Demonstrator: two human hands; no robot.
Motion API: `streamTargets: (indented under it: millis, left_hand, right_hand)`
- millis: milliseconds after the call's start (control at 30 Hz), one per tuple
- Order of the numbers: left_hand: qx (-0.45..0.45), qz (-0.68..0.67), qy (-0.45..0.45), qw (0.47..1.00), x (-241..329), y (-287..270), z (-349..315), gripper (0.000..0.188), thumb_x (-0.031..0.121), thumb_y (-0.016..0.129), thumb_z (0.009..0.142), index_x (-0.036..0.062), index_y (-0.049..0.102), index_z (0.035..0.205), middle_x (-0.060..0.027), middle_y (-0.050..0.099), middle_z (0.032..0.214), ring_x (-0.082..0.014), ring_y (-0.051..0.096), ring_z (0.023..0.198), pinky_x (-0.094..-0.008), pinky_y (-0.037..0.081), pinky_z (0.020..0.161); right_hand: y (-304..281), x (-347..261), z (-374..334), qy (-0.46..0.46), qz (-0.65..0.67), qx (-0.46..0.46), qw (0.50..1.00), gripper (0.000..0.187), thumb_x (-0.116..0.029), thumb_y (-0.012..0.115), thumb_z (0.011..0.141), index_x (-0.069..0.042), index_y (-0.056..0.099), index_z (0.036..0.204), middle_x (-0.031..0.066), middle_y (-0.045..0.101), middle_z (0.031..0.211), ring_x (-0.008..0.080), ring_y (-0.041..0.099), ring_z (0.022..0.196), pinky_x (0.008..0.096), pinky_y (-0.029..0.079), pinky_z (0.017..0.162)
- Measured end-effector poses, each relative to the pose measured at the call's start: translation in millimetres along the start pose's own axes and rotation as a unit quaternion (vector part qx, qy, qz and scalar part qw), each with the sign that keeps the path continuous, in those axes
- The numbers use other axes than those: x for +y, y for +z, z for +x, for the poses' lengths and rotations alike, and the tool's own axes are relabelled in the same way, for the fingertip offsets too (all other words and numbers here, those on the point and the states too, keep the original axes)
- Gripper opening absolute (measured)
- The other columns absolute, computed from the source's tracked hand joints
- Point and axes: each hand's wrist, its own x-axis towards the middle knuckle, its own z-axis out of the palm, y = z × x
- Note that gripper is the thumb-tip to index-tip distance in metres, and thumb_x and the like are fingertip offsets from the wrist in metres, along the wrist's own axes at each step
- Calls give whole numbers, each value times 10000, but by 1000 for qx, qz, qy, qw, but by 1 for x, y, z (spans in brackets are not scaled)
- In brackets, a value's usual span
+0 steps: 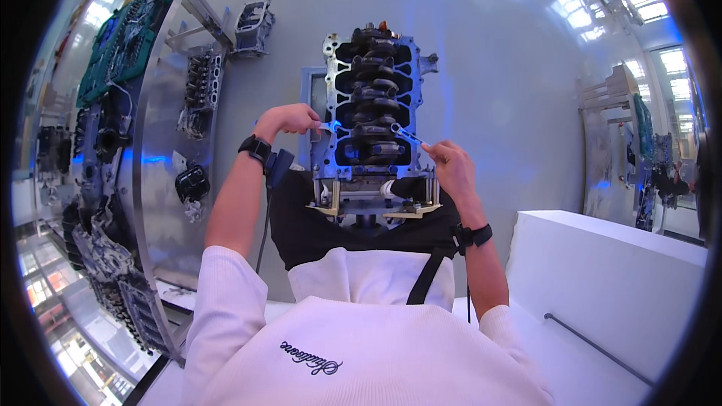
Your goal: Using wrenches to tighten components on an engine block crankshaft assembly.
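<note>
- One engine block (414, 105) is standing in front of me, its open face turned up; one dark crankshaft (376, 94) is lying lengthwise inside it.
- Two hand tools are being held over the block, one per hand.
- My left hand (297, 118) is pinching one slim metal tool (327, 127), its tip reaching the block's left rail.
- My right hand (450, 162) is gripping one ring-ended wrench (408, 135), fingers closed on the handle; its single visible ring is sitting above the crankshaft's right side. Contact there: cannot tell.
- One stand (417, 210) with pale yellow bars is showing at the block's near end.
- Two dark wristbands are circling my wrists, one left (256, 148), one right (474, 236).
- One grey casting (254, 28) is resting beyond my left hand, well apart from the block.
- Two benches are flanking me: left (138, 143) and right (605, 98), each carrying one green tray, left (124, 49) and right (643, 124).
- One white partition (602, 248) is rising at my right.
</note>
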Motion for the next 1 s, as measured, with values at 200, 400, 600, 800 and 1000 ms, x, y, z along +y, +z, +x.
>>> streamTargets:
  millis: [200, 400, 600, 800, 1000]
  left_hand:
    - [157, -288, 79, 941, 2, 5, -20, 225, 252, 417, 925, 72, 552, 943, 32, 390, 560, -53, 323, 425, -214, 264, 377]
    - [167, -601, 67, 779, 21, 89, -34, 172, 202, 404, 935, 70, 470, 1024, -5, 461, 595, -65, 369, 395, -219, 289, 342]
    - [218, -686, 129, 682, 43, 152, -46, 244, 192, 386, 947, 72, 462, 1146, -27, 508, 616, -83, 435, 364, -214, 382, 334]
    - [223, -624, 120, 739, 75, 160, -44, 251, 195, 385, 949, 80, 478, 1152, 2, 470, 547, -43, 338, 348, -206, 242, 314]
    - [279, -653, 73, 700, 89, 174, -33, 238, 187, 372, 950, 91, 436, 1158, -3, 465, 576, -54, 344, 335, -214, 248, 292]
  right_hand:
    - [18, -14, -18, 25, 95, -77, 992, 182, -103, 608, 795, -84, 639, 974, 101, 603, 775, 236, 573, 631, 333, 443, 567]
    - [79, -95, -20, 274, 570, -51, 773, 282, -69, 572, 843, -43, 448, 1095, 55, 574, 747, 85, 544, 602, 242, 419, 482]
    - [75, -133, -9, 71, 565, -31, 821, 252, -28, 492, 885, -64, 405, 1119, 29, 515, 768, 65, 508, 609, 210, 389, 512]
    - [54, -69, -19, 79, 431, -1, 899, 375, -31, 450, 893, -100, 394, 1258, -4, 479, 685, 40, 405, 574, 194, 340, 495]
    - [34, -29, -28, 120, 307, -74, 941, 295, -59, 502, 879, -88, 508, 1172, -3, 476, 644, 49, 459, 595, 210, 375, 527]
